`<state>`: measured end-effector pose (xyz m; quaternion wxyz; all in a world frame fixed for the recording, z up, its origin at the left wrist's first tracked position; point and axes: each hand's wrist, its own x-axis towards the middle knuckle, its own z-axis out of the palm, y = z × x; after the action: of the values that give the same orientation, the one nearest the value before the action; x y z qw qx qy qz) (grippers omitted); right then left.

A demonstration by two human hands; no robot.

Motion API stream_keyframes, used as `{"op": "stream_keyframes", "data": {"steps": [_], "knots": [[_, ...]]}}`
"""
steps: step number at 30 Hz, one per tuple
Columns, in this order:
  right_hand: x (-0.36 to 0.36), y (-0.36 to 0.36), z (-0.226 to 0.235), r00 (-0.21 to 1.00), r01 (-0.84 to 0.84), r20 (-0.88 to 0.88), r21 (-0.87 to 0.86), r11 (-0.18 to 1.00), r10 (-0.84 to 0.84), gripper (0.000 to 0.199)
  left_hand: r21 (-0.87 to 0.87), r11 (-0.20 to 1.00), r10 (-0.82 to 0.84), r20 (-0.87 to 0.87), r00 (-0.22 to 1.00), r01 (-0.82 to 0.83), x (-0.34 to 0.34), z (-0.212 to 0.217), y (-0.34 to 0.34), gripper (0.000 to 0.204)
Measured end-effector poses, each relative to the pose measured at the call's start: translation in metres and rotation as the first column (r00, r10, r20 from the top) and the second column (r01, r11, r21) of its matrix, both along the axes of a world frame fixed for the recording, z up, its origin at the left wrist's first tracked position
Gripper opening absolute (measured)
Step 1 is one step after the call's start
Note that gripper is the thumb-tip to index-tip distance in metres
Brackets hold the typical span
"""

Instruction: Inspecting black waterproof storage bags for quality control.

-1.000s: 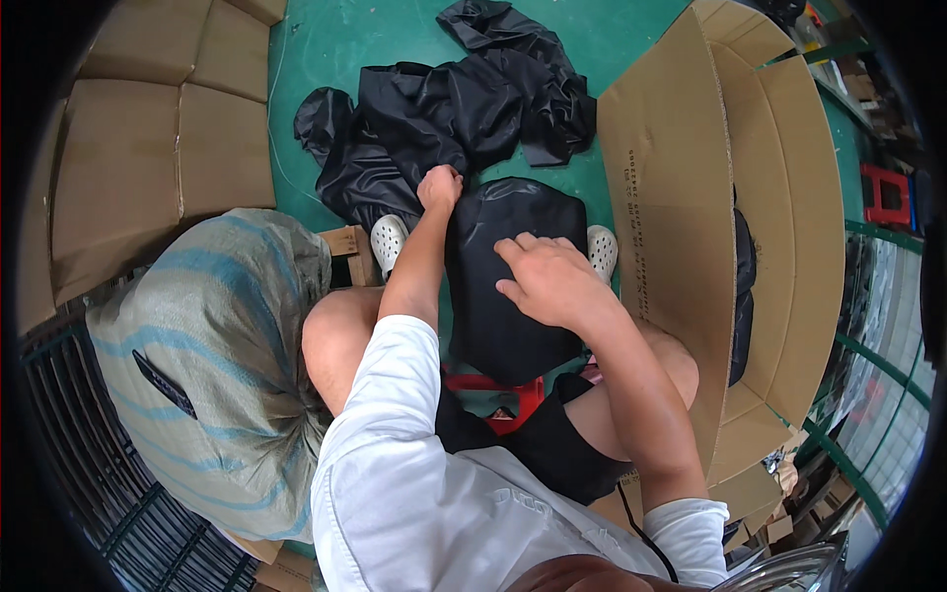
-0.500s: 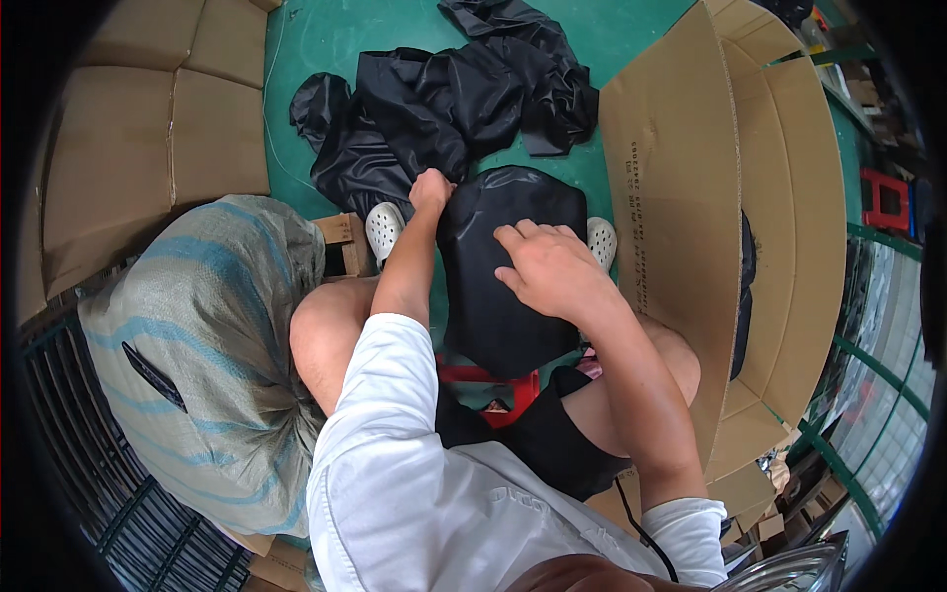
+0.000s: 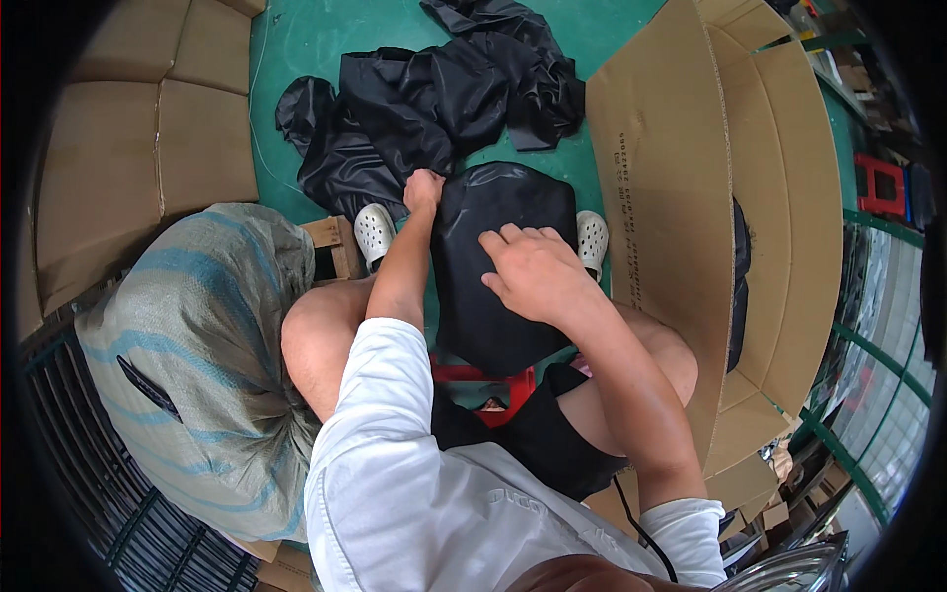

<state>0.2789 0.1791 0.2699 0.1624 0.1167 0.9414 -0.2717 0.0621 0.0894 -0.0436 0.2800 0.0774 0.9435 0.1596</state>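
1. The left hand is closed into a fist at the upper left edge of a black cushion; whether it grips that edge, or the cloth beyond it, I cannot tell.
2. The right hand is palm down over the right part of the cushion, its fingers slightly bent and the thumb held apart; it is not closed around anything.
3. The cushion is between the person's knees, with one white shoe to its left and another to its right.
4. Beyond it, a crumpled black cloth is spread on the green floor, near the left fist.
5. Part of a red stool shows just below the cushion's lower edge.
6. To the right is a tall open cardboard box with black things inside.
7. To the left, a striped sack bulges beside the left knee, near a wooden block, with closed cartons behind it.
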Motion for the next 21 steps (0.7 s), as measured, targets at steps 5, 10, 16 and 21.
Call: {"op": "stream_keyframes", "data": {"steps": [5, 10, 16, 21], "knots": [[-0.001, -0.003, -0.003, 1.000, -0.009, 0.001, -0.005, 1.000, 0.009, 0.033, 0.041, 0.999, 0.023, -0.034, 0.999, -0.021, -0.003, 0.009, -0.002, 0.021], [-0.001, -0.002, -0.001, 0.999, -0.001, -0.050, 0.035, 0.999, 0.003, 0.032, 0.065, 0.984, 0.174, -0.192, 0.966, -0.165, -0.003, 0.031, 0.023, 0.022], [0.008, -0.012, 0.012, 0.998, -0.018, -0.064, -0.030, 0.999, 0.016, 0.033, 0.248, 0.935, -0.232, -0.108, 0.967, 0.252, -0.030, 0.026, 0.087, 0.025], [0.018, -0.003, 0.001, 1.000, 0.021, -0.006, 0.049, 0.999, -0.020, 0.036, 0.298, 0.880, -0.403, 0.056, 0.913, 0.370, -0.022, -0.022, 0.162, 0.038]]}}
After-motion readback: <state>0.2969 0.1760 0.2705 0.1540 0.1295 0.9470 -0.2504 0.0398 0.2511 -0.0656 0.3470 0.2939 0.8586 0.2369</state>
